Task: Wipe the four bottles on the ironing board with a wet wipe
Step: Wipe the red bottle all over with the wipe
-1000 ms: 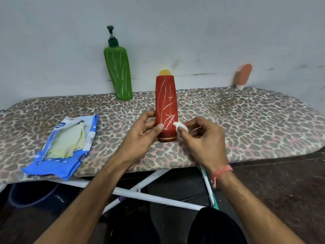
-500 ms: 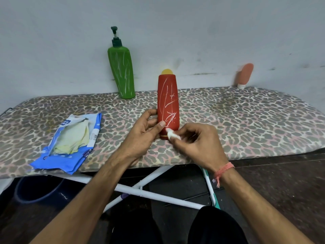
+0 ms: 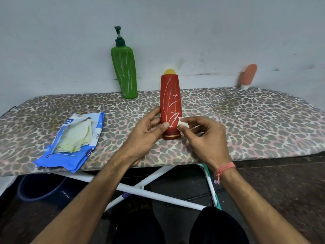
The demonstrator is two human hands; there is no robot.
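The red bottle [image 3: 170,106] stands upright near the front edge of the ironing board [image 3: 255,120]. Pale scribble marks cover its front face from shoulder to base, so wiping of this bottle is judged barely begun. The left hand [image 3: 146,131] grips the lower body, thumb on the front and fingers curled round the left side. The right hand [image 3: 205,136] pinches a small wadded wet wipe [image 3: 182,124] between thumb and forefinger; the wad touches the bottle's lower right edge.

The green pump bottle [image 3: 125,73] stands at the back against the wall, also streaked and apparently unwiped. A small orange bottle [image 3: 248,75] leans at the far right rear. A yellow cap [image 3: 169,71] shows behind the red bottle, probably the fourth bottle.

An opened blue wipe packet [image 3: 72,141] lies on the board well left. Nothing blocks the wiping stroke.
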